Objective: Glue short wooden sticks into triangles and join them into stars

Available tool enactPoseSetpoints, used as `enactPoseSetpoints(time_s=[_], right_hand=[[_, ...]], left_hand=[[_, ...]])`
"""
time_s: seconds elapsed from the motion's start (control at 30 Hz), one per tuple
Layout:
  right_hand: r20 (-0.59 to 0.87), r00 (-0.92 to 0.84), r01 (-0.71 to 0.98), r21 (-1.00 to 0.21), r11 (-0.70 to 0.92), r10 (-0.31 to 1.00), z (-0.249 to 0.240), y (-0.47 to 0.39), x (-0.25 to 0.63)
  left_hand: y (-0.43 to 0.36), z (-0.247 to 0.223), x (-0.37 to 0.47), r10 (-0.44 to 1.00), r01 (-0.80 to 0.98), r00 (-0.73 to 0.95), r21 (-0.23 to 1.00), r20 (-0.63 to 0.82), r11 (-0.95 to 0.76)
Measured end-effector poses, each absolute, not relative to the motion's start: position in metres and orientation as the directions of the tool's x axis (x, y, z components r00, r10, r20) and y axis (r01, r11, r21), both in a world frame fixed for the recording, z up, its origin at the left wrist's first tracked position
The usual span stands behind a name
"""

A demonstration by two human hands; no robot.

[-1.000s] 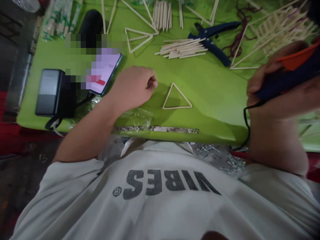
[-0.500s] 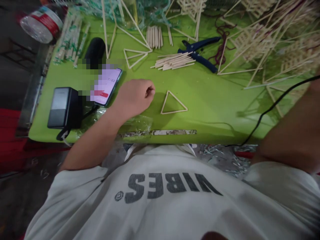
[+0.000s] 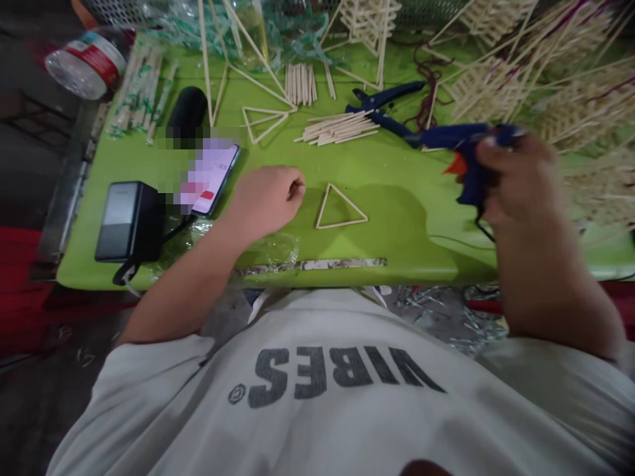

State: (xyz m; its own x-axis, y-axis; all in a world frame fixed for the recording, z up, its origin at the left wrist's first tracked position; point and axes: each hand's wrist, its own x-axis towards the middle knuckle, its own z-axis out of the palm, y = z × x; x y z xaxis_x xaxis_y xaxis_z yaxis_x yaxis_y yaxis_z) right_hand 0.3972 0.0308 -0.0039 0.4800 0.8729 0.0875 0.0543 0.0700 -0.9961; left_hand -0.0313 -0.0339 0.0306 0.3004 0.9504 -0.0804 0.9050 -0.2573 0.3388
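Observation:
A blue glue gun [image 3: 469, 155] with an orange trigger is in my right hand [image 3: 526, 172], raised over the right part of the table with its nozzle pointing left. My left hand [image 3: 270, 198] rests curled on the table beside a phone [image 3: 213, 178]; whatever its fingers may hold is hidden. Just right of that hand lies a small triangle of wooden sticks [image 3: 342, 222]. Beyond it sit a loose pile of sticks [image 3: 340, 128], an upper bundle of sticks [image 3: 300, 84] and blue-handled pliers [image 3: 387, 99]. Another stick frame [image 3: 265, 121] lies behind my left hand.
A black power bank [image 3: 129, 221], a dark cylinder [image 3: 188, 109] and a plastic bottle [image 3: 86, 63] stand on the left near wrapped sticks [image 3: 136, 92]. Lattice stick structures [image 3: 489, 86] crowd the back right. A metal strip [image 3: 342, 264] lies along the front edge.
My right hand has come into view from the right, bringing the glue gun over the table. My left hand stays curled in the same place.

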Motion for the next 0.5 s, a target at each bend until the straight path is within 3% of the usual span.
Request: enactPoseSetpoints(time_s=[0.23, 0.37, 0.5], right_hand=[[-0.055, 0.284, 0.045, -0.997, -0.07, 0.957, -0.076, 0.053, 0.384], [-0.106, 0.434, 0.145, -0.972, -0.185, 0.895, -0.067, 0.052, 0.377], [-0.086, 0.364, 0.318, -0.924, -0.211, 0.928, -0.044, 0.034, 0.371]], left_hand=[[-0.034, 0.031, -0.033, 0.951, 0.907, 0.3, 0.331, -0.078, -0.259], [-0.035, 0.031, -0.031, 0.947, 0.911, 0.31, 0.313, -0.085, -0.27], [-0.035, 0.029, -0.029, 0.949, 0.92, 0.299, 0.295, -0.098, -0.259]])
